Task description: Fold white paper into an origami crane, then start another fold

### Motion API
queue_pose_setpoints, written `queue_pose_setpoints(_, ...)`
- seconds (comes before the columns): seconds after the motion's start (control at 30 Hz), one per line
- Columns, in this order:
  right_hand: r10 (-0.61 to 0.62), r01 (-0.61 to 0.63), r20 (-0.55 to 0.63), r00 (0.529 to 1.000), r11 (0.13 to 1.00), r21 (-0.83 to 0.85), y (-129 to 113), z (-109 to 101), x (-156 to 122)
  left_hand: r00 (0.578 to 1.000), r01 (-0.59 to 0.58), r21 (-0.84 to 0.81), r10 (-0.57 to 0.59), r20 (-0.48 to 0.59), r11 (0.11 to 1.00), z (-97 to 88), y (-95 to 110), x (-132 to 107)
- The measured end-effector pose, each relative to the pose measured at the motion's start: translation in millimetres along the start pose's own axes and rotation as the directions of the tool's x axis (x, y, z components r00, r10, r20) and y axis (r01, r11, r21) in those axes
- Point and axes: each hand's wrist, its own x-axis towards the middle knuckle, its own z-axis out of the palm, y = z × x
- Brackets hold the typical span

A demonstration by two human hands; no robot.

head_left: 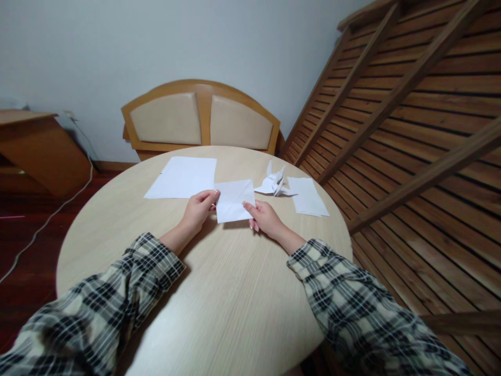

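A small white sheet of paper [234, 198], roughly square and with faint crease lines, is held up between my two hands above the table. My left hand [199, 210] pinches its left edge, thumb on top. On the right side, my right hand [267, 216] grips the lower right edge, with the thumb on the face and the other fingers behind. Just beyond the right hand, a folded white paper figure with pointed ends [273, 181] rests on the table. What lies under the held sheet is hidden.
On the round wooden table [219, 303] lie a large white paper stack or sheet [186, 177] at back left and smaller white sheets [308, 196] at right. A padded headboard [203, 117] stands behind. Wooden slats [415, 115] rise at right; a cable [58, 209] runs along the floor at left.
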Motion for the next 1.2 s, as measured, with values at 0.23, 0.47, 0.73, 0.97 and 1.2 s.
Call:
queue_pose_setpoints(0.23, -0.009, 0.009, -0.007, 1.0, 1.0, -0.008, 3.5, 1.0, 0.8, 0.999, -0.034, 0.027, 0.035, -0.019, 0.999, -1.0, -0.2, 1.4)
queue_pose_setpoints(0.47, -0.017, 0.017, 0.015, 1.0, 1.0, -0.017, 0.6, 2.2, -1.3, 0.998, -0.054, 0.043, 0.055, -0.024, 0.998, -0.9, -1.7, 1.7)
queue_pose_setpoints(0.73, -0.021, 0.022, 0.042, 0.999, 1.0, -0.007, 0.9, 2.8, -2.3, 0.998, -0.049, 0.025, 0.05, -0.033, 0.998, -1.6, -4.8, 2.3)
queue_pose_setpoints(0.97, -0.018, 0.018, 0.032, 0.999, 1.0, -0.007, -0.2, 3.1, -2.6, 0.999, -0.025, -0.006, 0.025, -0.035, 1.0, -0.4, -7.0, 2.4)
queue_pose_setpoints(1.2, -0.007, 0.008, 0.059, 0.998, 1.0, -0.029, -2.2, 3.1, -3.9, 0.989, -0.123, 0.062, 0.128, -0.069, 0.99, -2.6, -4.6, 2.4)
